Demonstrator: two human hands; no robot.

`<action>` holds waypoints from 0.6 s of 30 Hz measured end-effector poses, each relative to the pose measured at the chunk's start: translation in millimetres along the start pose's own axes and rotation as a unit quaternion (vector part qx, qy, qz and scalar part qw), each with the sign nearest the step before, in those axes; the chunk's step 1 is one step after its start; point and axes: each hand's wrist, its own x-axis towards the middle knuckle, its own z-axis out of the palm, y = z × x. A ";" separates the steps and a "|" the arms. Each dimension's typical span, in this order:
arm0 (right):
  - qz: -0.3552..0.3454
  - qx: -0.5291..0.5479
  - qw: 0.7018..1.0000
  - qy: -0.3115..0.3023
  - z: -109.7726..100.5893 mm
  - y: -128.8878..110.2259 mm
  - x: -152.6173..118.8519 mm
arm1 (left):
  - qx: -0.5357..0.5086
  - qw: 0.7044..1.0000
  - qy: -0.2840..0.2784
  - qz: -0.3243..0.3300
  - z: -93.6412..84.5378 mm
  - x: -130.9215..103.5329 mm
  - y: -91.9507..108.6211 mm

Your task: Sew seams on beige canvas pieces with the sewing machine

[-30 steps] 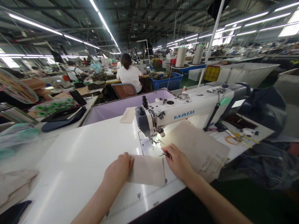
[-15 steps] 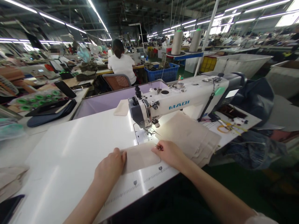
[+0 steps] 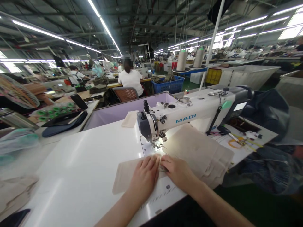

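A beige fabric piece (image 3: 123,176) lies flat on the white table in front of the sewing machine (image 3: 151,126). My left hand (image 3: 147,171) rests over its right part, fingertips pressed on the cloth near the needle area. Close beside it, my right hand (image 3: 176,170) is closed at the cloth's right end, with a small dark metallic item partly visible under its fingers. The two hands nearly touch. Stacked beige fabric (image 3: 201,151) lies under the machine arm, and a small beige piece (image 3: 130,119) sits left of the machine head.
Scissors (image 3: 233,137) and yellow-handled tools lie at the right. A lilac bin (image 3: 106,110) stands behind the table. More beige cloth (image 3: 15,192) is at the far left. A seated person (image 3: 129,77) is beyond, near a blue crate (image 3: 168,85).
My left hand has moved right along the fabric, close to my right hand, uncovering the left end of the cloth. The view has tilted up and shifted left.
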 end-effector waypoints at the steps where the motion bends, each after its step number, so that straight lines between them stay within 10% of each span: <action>1: -0.003 0.000 1.000 0.000 0.5 1.3 1.8 | 0.001 1.000 0.011 -0.007 3.7 2.2 -3.0; 18: 0.022 0.035 0.999 0.025 0.0 3.8 29.4 | -0.040 0.996 -0.044 -0.070 2.4 26.2 -30.4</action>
